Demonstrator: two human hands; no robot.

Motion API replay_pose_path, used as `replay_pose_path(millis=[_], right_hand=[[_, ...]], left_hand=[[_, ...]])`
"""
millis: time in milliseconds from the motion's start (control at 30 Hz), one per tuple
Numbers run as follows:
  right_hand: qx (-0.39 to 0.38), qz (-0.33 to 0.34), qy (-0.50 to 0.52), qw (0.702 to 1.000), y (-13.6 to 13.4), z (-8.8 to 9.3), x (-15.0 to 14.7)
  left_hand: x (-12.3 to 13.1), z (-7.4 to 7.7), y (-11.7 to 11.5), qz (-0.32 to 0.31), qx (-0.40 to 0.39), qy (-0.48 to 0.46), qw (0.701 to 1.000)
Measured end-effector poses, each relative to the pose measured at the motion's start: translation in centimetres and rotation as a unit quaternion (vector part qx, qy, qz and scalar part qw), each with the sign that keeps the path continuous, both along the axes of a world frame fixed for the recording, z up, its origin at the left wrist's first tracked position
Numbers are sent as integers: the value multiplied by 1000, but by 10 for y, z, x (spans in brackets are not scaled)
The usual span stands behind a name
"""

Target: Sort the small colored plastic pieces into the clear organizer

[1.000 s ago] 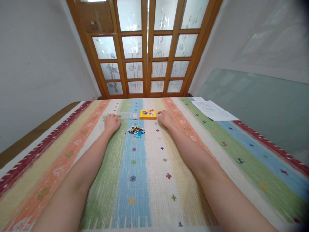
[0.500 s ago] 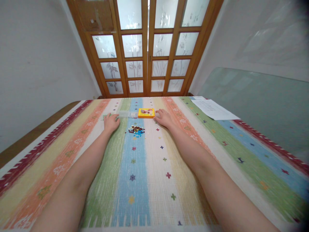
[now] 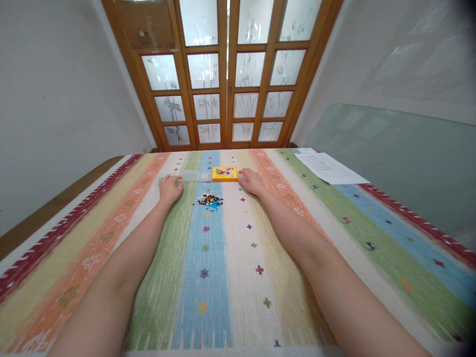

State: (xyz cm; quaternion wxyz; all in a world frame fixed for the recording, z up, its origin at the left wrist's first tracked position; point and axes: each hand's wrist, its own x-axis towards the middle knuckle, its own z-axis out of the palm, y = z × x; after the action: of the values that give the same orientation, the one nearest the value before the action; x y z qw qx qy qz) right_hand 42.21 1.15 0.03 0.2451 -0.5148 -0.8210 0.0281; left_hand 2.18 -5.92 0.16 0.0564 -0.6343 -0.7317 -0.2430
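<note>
A small pile of loose toy bricks (image 3: 210, 200), brown, blue and pale yellow, lies on the blue stripe of the tablecloth. Behind it is a yellow box (image 3: 224, 173) with a printed picture on top. A clear plastic piece (image 3: 190, 176) stretches from the box's left side to my left hand (image 3: 171, 189). That hand rests at the piece's left end, fingers loosely bent and apart. My right hand (image 3: 253, 182) lies palm down at the right end of the box, its fingertips at the box's edge with fingers apart. Both hands' undersides are hidden.
A striped, patterned tablecloth (image 3: 203, 292) covers the table. White printed sheets (image 3: 330, 167) lie at the far right. Beyond the table's far edge stands a wooden door with glass panes (image 3: 208, 106). A pale green glass-like panel (image 3: 394, 148) is on the right.
</note>
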Motion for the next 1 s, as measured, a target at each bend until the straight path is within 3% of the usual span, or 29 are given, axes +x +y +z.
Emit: replay_pose_path(millis=[833,1000], right_hand=[[20,-16,39,999,-2,0,0],[21,-18,54,998,-1,0,0]], left_hand=[[-2,3,-1,-16,-16,-7,1000],[-23,2,1,26,15,-7,1000]])
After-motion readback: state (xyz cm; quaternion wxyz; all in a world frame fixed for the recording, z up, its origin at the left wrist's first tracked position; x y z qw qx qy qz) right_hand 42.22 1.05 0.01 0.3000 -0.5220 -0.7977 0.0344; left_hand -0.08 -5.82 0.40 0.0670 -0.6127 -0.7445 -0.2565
